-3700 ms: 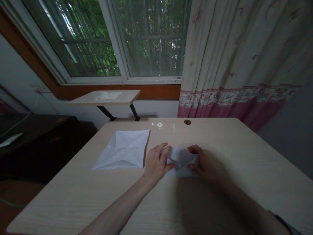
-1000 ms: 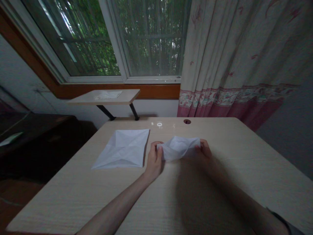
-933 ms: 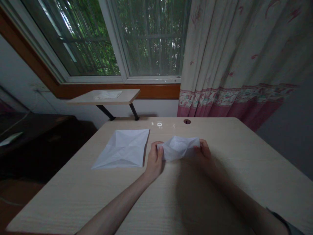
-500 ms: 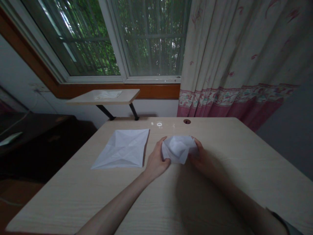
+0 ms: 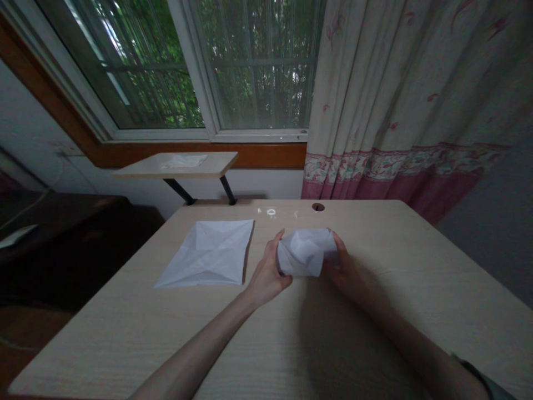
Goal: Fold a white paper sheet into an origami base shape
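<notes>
Nearest, your left hand (image 5: pixel 266 273) and right hand (image 5: pixel 345 265) close in from either side on a folded white paper (image 5: pixel 302 253). A second ago you had it stretched wide between your fingertips; now your hands are nearer together, and the paper looks shorter across and fuller in the middle. Your left thumb sits low at its front with the fingers up along its side, a part-closed hold. Your right hand also has hold of its side, curled about the edge, though shadow hides how tightly. For the shaping in hand, this suggests the paper is gaining body rather than lying as a plain strip. It is above the middle of the table (image 5: pixel 104 344); whether its underside touches the wood, you cannot tell from here.

Just to the left of your left hand, the flat creased sheet (image 5: pixel 214 250) lies where it was, untouched. Beyond that are the cable hole (image 5: pixel 318 207), the small raised shelf (image 5: pixel 222 161), then the window (image 5: pixel 258 72) and the curtain (image 5: pixel 395 89).
</notes>
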`<state>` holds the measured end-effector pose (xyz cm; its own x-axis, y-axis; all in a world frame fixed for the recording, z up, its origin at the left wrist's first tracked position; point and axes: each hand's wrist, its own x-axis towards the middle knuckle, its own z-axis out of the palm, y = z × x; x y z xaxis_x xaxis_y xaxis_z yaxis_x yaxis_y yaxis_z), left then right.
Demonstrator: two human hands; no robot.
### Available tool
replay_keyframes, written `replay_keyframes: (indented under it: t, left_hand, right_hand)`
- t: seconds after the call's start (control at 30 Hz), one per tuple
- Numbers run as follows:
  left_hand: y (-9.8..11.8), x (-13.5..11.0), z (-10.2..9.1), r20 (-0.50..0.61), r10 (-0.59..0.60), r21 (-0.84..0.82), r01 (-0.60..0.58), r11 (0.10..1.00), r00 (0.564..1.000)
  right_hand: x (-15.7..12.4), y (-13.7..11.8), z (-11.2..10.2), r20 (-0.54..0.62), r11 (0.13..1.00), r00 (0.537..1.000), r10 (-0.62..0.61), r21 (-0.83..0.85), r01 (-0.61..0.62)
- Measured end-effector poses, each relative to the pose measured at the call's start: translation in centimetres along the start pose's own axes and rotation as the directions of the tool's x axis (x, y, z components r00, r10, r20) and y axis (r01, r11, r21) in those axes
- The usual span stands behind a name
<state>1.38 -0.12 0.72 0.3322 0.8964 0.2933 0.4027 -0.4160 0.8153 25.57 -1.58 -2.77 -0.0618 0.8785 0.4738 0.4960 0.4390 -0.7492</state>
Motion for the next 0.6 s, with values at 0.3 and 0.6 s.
replay_keyframes:
  t: [0.3, 0.6]
  left_hand:
    - [-0.5, 0.23, 0.29, -0.05, 0.025, -0.079, -0.029, 0.996, 0.998]
    - [0.04, 0.16, 0.05, -0.074, -0.097, -0.132, 0.086, 0.988, 0.993]
  right_hand:
    - [-0.09, 0.34, 0.09, -0.038, 0.999, 0.999, 0.004, -0.051, -0.006]
    - [-0.25, -0.04, 0.01, -0.011, 0.999, 1.0, -0.025, -0.048, 0.024]
